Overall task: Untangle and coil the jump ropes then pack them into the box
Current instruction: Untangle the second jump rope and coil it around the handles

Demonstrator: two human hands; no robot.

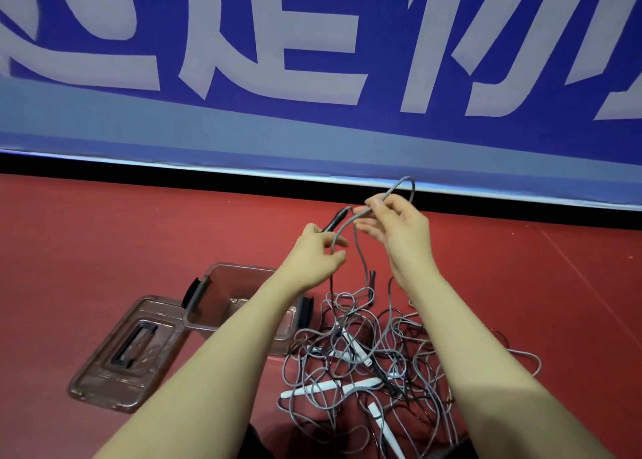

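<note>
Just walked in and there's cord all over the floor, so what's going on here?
A person is sorting out tangled jump ropes. Their left hand holds a black handle, and the right hand pinches a loop of the grey rope lifted above the floor. The rest is a tangled pile on the red floor. The clear box stands open beside it, its lid off to one side, no ropes packed yet.

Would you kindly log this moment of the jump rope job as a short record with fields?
left hand: holds a black handle, raised above the floor
right hand: pinches a loop of grey rope
rope pile: tangled on the red floor, white handles among it
box: open, left of the pile; no rope visible inside
lid: flat on the floor, left of the box
stage: untangling, nothing coiled yet
</note>
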